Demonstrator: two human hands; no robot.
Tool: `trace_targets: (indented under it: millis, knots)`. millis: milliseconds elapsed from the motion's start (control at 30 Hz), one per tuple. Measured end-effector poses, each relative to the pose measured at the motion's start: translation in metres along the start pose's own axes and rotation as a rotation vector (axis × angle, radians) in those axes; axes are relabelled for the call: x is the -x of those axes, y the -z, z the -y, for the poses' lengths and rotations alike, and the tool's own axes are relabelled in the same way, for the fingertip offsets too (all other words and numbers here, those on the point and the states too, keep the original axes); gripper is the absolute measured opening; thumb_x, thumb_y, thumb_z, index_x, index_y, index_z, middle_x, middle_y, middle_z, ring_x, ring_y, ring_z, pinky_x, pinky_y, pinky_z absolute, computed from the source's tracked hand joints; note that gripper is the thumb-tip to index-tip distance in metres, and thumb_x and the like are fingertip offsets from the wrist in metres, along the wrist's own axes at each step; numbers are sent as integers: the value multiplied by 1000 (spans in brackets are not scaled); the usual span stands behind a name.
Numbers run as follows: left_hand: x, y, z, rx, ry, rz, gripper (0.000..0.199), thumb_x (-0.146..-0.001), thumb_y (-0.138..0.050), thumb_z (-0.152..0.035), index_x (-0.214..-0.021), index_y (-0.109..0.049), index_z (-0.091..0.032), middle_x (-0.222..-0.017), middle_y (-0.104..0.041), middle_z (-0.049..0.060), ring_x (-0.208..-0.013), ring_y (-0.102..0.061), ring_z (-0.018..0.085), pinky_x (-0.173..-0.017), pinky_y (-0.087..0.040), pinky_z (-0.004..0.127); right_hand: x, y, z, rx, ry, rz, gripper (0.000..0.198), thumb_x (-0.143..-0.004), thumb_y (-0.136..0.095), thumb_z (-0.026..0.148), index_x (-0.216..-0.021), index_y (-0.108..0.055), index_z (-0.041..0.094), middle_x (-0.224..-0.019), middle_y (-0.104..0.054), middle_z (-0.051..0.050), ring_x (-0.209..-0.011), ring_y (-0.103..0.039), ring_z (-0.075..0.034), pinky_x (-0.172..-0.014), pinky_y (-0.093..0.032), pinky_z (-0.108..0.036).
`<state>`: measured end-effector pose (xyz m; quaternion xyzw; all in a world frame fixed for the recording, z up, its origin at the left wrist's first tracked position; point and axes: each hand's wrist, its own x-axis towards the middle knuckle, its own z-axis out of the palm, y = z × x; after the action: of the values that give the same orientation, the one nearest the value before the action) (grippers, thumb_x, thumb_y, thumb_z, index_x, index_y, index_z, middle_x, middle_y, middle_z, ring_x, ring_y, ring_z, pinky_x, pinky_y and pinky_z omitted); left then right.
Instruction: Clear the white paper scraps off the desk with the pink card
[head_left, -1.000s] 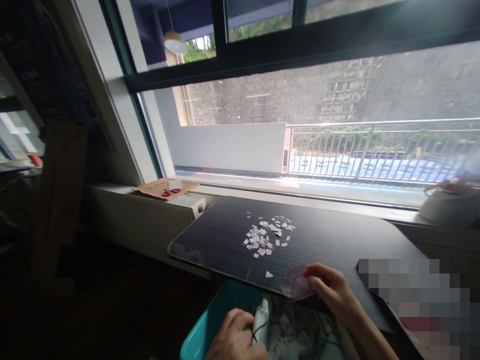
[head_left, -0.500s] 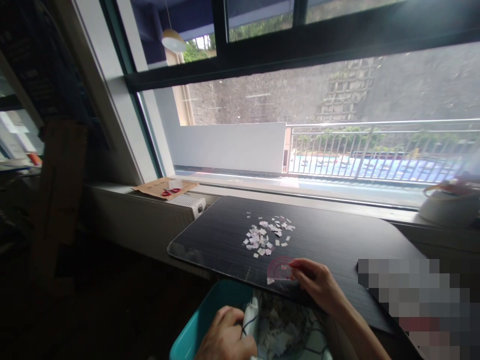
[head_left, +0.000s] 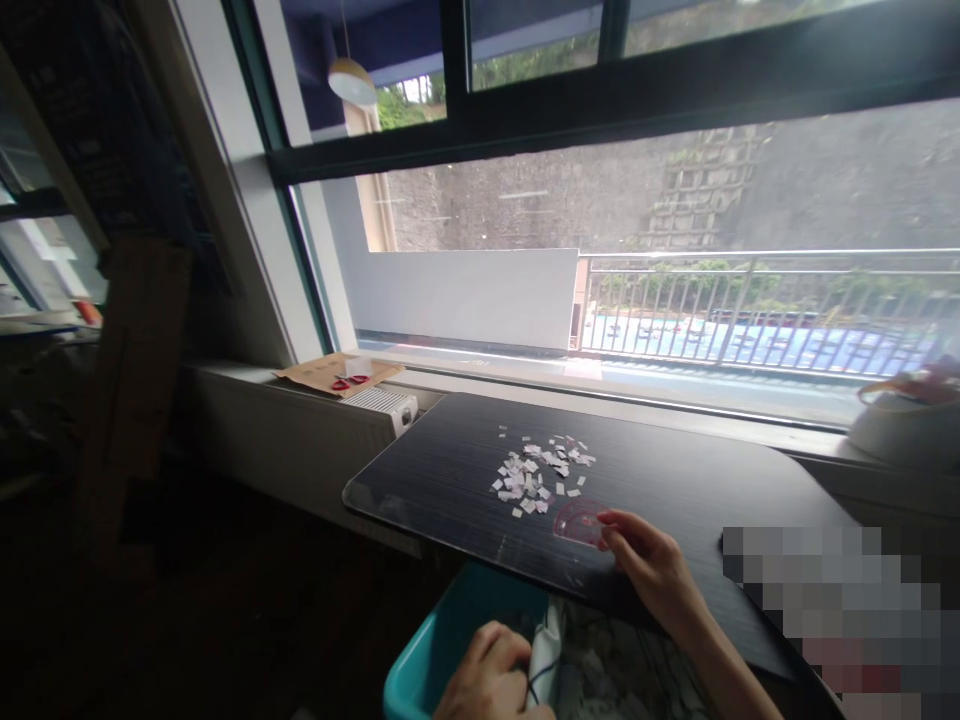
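My right hand point(head_left: 654, 565) pinches one end of a clear pink protractor point(head_left: 576, 522), low over the near part of the dark table. Just beyond the protractor lies a loose spread of small white paper scraps point(head_left: 525, 482). Below the table edge, my left hand point(head_left: 491, 675) is closed on the gathered edge of a white bag with dark lines point(head_left: 547, 650). That bag hangs inside a teal bin point(head_left: 416, 645), and dim pale scraps show in its mouth. Part of the bin is hidden by the hand and the tabletop.
The dark table point(head_left: 675, 470) stands against the window sill. On the left ledge, red-handled scissors point(head_left: 351, 381) rest on a brown paper sheet point(head_left: 307, 373) above a radiator point(head_left: 386, 405). A white pot-like object point(head_left: 900, 420) sits at right. Cardboard point(head_left: 139, 370) leans at left.
My right hand has drawn the protractor slightly away from the near table edge. The scrap beside it at that edge is no longer there. My left hand and the bin appear further right.
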<state>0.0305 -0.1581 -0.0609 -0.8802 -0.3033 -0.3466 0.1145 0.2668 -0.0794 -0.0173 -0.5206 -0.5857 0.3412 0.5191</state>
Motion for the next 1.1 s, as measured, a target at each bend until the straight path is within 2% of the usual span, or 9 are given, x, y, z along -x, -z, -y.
trace_targets:
  millis: [100,233,367,533,700,933,1100]
  knots:
    - [4,-21,0,2,-2,-8,26,-78,-67,-19,-57,-52,-18,-66,-50,-2,-77,-50,15,-87,-42,29,-6,-1,-9,35,2,-31,35,-78,-61,43,-97,-70,15,-71,-72,-5,-60,-63,-16,-56,-49,-25]
    - [5,-32,3,-13,13,5,30,-77,-71,-26,-56,-52,-17,-76,-55,1,-81,-50,16,-87,-42,29,-20,-4,-19,134,36,-22,39,-80,-58,45,-101,-72,15,-74,-73,-5,-61,-61,-16,-60,-50,-28]
    - [5,-35,2,-6,9,25,27,-77,-70,-22,-57,-53,-17,-79,-56,1,-81,-50,15,-90,-40,30,-30,-9,-20,205,82,-17,40,-81,-56,45,-102,-73,16,-74,-73,-4,-57,-58,-15,-58,-50,-27]
    - [2,-33,-1,6,-43,40,28,-79,-68,-22,-56,-53,-17,-74,-55,0,-80,-50,15,-90,-38,31,-29,-12,-19,285,122,29,37,-82,-55,43,-100,-73,17,-74,-73,-4,-64,-63,-17,-62,-51,-27]
    - [3,-30,0,17,-44,-3,32,-78,-72,-24,-54,-51,-17,-77,-55,0,-83,-48,15,-89,-37,28,-27,-12,-20,289,118,25,35,-83,-53,41,-100,-72,18,-78,-74,-4,-69,-67,-18,-68,-52,-27]
    - [9,-41,5,-8,-42,95,31,-78,-71,-26,-54,-53,-17,-78,-55,1,-79,-47,15,-86,-38,29,-25,-10,-17,377,140,1,30,-81,-52,37,-93,-72,18,-74,-73,-3,-64,-65,-18,-61,-50,-26]
    - [14,-44,4,34,13,4,31,-77,-69,-19,-53,-50,-17,-78,-57,0,-80,-49,15,-88,-39,27,-29,-8,-17,375,123,-64,33,-82,-51,40,-98,-71,19,-78,-74,-4,-70,-67,-19,-68,-51,-28]
